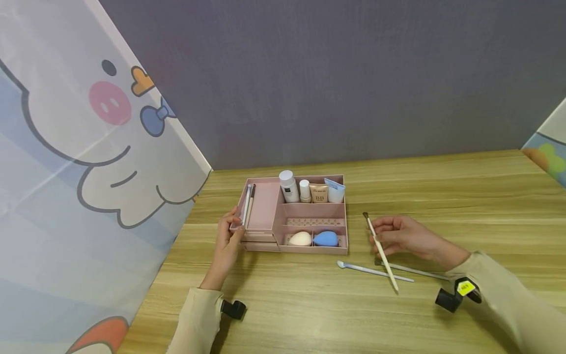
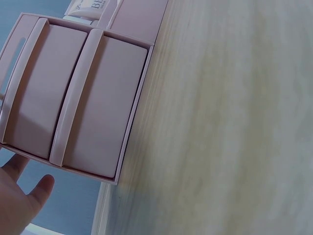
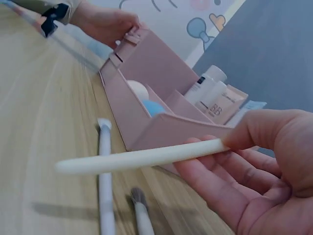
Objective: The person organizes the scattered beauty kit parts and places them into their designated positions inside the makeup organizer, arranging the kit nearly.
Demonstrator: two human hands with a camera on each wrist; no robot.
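A pink makeup organizer stands on the table. My left hand holds its left front corner, fingers over the side rim beside the top tray. Two makeup brushes lie in that tray along its left wall. To the right of the organizer, my right hand pinches a makeup brush with a cream handle and dark bristles between thumb and fingers. It slants above the table, bristles toward the back. Below it lie a white-handled brush with a pale head and another brush with greyish bristles.
A white bottle, a small white-capped bottle, a BB cream tube and a light blue tube stand in the back compartment. Cream and blue makeup sponges sit in front. Two drawers face forward below the tray.
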